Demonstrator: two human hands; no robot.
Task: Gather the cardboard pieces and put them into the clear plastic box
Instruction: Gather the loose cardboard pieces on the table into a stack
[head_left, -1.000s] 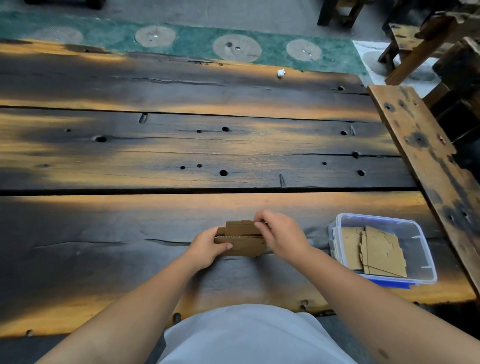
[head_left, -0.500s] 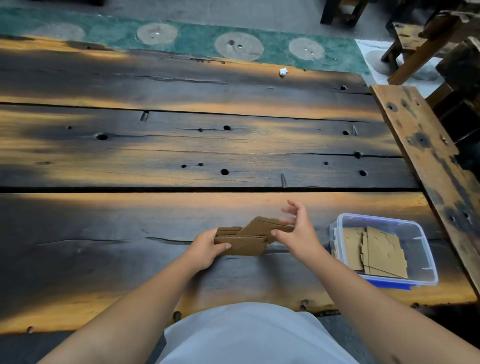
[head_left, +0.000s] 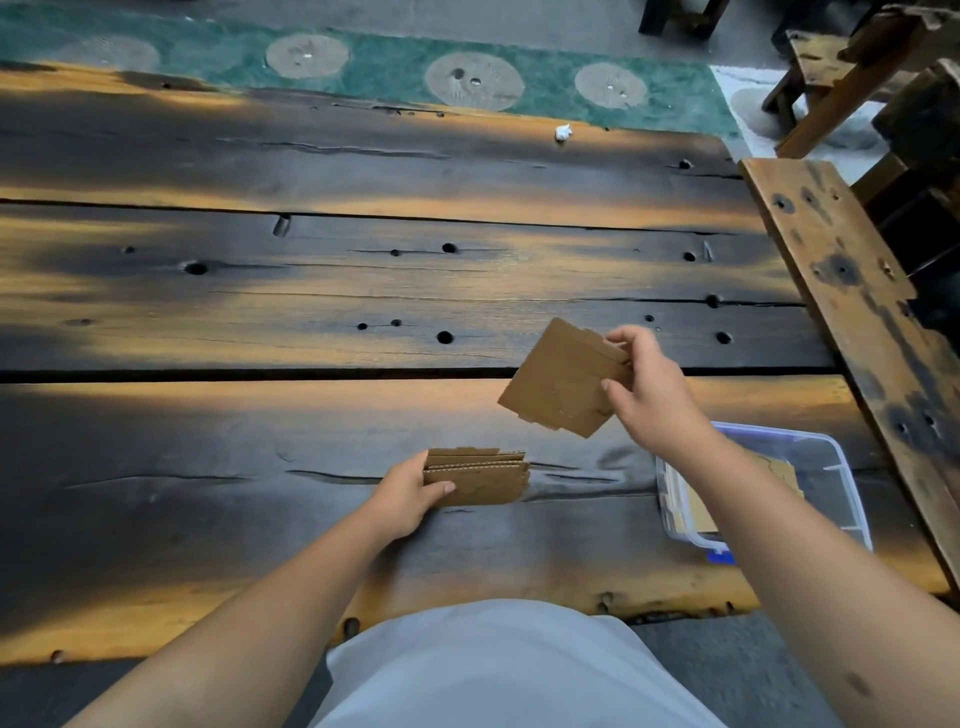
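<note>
My left hand (head_left: 410, 493) grips a small stack of brown cardboard pieces (head_left: 480, 475), held on edge on the dark wooden table (head_left: 311, 291). My right hand (head_left: 649, 389) holds a single flat cardboard piece (head_left: 561, 382) in the air, above and to the right of the stack. The clear plastic box (head_left: 836, 467) stands at the near right of the table. My right forearm crosses over it and hides part of the cardboard lying inside (head_left: 779, 470).
A worn wooden plank (head_left: 857, 291) runs along the table's right side, close to the box. A small white scrap (head_left: 563, 132) lies near the far edge. Wooden furniture (head_left: 852, 73) stands at the back right, and a green mat (head_left: 395, 67) lies beyond the table.
My right hand has lifted one cardboard piece off the stack and carried it up and to the right. My left hand keeps holding the remaining stack in place.
</note>
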